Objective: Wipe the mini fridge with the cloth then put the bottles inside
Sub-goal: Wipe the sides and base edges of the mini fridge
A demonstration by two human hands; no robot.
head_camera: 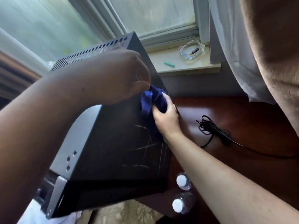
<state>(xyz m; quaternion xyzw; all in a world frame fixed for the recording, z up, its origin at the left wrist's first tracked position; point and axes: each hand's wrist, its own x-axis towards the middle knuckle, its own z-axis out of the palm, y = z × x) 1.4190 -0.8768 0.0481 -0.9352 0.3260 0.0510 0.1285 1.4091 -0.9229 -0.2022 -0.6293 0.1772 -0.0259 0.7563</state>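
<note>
A black mini fridge stands on a dark red wooden table, seen from above, with pale scratches on its top. A dark blue cloth lies bunched at the right edge of the fridge top. My right hand grips the cloth from the right. My left hand is over the fridge top, its fingertips pinching the cloth's upper fold. Two clear water bottles with white caps stand beside the fridge's front right corner, one behind the other.
A coiled black cable lies on the table right of the fridge. On the window sill behind are a glass dish and a small teal item. A white curtain hangs at right.
</note>
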